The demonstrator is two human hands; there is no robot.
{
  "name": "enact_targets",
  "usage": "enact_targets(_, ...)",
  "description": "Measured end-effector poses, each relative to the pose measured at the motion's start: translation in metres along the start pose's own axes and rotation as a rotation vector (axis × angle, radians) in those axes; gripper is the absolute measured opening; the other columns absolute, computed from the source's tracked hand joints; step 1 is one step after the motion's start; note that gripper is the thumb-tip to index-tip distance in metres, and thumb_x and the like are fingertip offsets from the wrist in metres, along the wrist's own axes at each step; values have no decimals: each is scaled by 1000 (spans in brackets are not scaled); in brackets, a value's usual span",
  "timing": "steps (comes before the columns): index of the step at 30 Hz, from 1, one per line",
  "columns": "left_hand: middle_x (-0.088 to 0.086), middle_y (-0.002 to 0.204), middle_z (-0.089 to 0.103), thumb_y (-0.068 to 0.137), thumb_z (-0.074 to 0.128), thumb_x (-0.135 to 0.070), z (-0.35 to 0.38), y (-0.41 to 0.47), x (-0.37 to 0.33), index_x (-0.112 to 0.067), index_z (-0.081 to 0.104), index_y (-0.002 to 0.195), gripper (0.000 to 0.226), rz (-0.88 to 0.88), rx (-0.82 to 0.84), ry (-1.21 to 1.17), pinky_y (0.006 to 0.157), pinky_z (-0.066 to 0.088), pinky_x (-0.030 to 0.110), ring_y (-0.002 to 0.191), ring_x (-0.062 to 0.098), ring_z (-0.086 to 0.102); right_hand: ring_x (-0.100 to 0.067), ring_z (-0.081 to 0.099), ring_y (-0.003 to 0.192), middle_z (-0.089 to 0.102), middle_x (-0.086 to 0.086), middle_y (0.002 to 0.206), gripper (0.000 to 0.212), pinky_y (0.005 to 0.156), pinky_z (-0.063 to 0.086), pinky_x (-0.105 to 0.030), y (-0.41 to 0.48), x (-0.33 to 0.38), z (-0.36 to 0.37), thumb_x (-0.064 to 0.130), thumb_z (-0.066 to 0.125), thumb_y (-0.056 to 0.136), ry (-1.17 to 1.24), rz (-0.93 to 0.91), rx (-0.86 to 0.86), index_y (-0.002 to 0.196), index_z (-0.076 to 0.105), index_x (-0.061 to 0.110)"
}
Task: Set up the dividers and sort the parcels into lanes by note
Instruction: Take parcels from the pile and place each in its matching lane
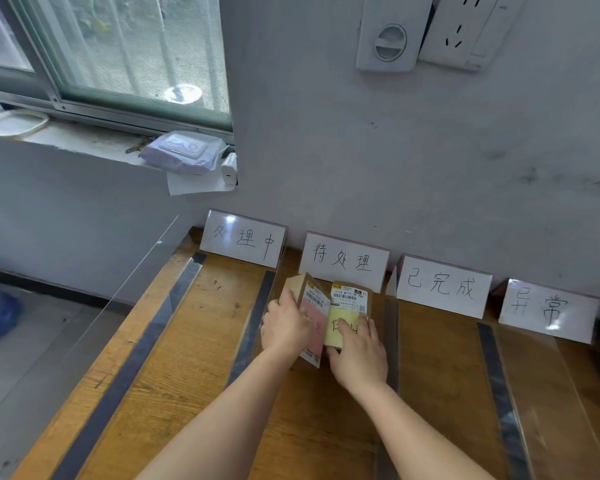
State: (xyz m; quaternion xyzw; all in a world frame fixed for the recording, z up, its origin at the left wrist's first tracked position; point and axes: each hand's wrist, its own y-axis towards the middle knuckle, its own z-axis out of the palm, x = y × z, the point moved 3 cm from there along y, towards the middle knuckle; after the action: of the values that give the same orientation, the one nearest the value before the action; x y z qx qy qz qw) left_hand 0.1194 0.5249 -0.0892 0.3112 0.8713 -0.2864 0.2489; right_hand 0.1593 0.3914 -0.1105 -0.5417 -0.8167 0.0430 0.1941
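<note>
Makeshift parcel-sorting corner in plain room: handwritten lane signs (343, 261) just beyond fingers (369, 325), clear dividers (246, 348) either side on wooden table (194, 341), wipes pack (182, 152) on windowsill (84, 140) beyond-left, wall socket (461, 29) high above.

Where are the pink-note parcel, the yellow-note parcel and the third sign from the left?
pink-note parcel (314, 298): head view, on its barcode label.
yellow-note parcel (336, 322): head view, on the yellow note.
third sign (442, 287): head view, middle of its white face.

Four signs (444, 287) along the rear of the table (174, 341), two parcels (351, 299) abreast before the second sign (343, 261)
</note>
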Motion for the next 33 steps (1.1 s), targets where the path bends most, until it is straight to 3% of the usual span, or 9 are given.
enact_targets(4,13,143,45,95,50,-15,9,8,5,-18,25,149,60,19,48,-33,101,47,48,130,30,46,-30,1,151,7,-9,164,63,120,18,-46,-2,-1,-1,31,53,98,-42,-13,-5,154,23,26)
enact_targets(7,14,157,25,91,55,-8,15,5,6,-22,5,156,83,66,109,25,112,35,50,143,32,28,-32,6,151,9,-10,163,64,119,22,-46,-1,-1,-1,30,56,97,-63,-7,-1,153,23,25)
enact_targets(11,12,163,0,90,65,-32,16,-5,10,-26,13,154,83,166,79,281,119,21,49,150,33,0,-36,21,146,21,-13,158,60,112,37,-46,3,-3,0,25,59,95,-120,-18,-23,148,30,23)
enact_targets(14,10,161,1,73,76,-53,17,-13,11,-29,27,146,91,303,83,469,115,28,49,148,33,0,-36,29,141,25,-15,156,65,107,43,-44,5,-4,0,24,59,96,-173,-38,-36,151,24,23)
enact_targets(16,8,160,2,67,81,-52,20,-15,12,-28,26,145,98,338,134,551,113,31,49,147,33,2,-38,30,140,21,-17,157,70,106,43,-45,5,-5,-1,24,57,97,-209,-45,-16,154,16,24)
enact_targets(20,8,160,5,72,81,-43,24,-8,8,-24,22,149,99,348,131,590,113,33,48,147,35,5,-42,29,139,23,-21,156,62,108,40,-47,6,-6,-5,17,51,99,-278,-52,-2,153,21,23)
enact_targets(27,7,156,17,84,68,-47,22,13,5,-25,29,147,77,372,45,537,110,39,45,146,34,10,-38,25,141,28,-21,152,62,111,38,-43,5,-5,-7,10,54,97,-285,-90,-17,151,26,18)
enact_targets(30,5,160,8,84,72,-36,23,17,7,-28,24,150,82,393,103,535,112,36,48,148,33,2,-37,24,142,23,-19,155,62,109,41,-42,5,-5,-8,11,56,96,-255,-98,-19,150,27,19)
enact_targets(33,4,159,10,86,66,-9,20,19,6,-25,24,149,76,405,69,545,108,42,45,149,30,3,-35,27,141,22,-17,156,61,106,44,-41,9,-6,-8,13,58,96,-247,-103,-32,149,30,19)
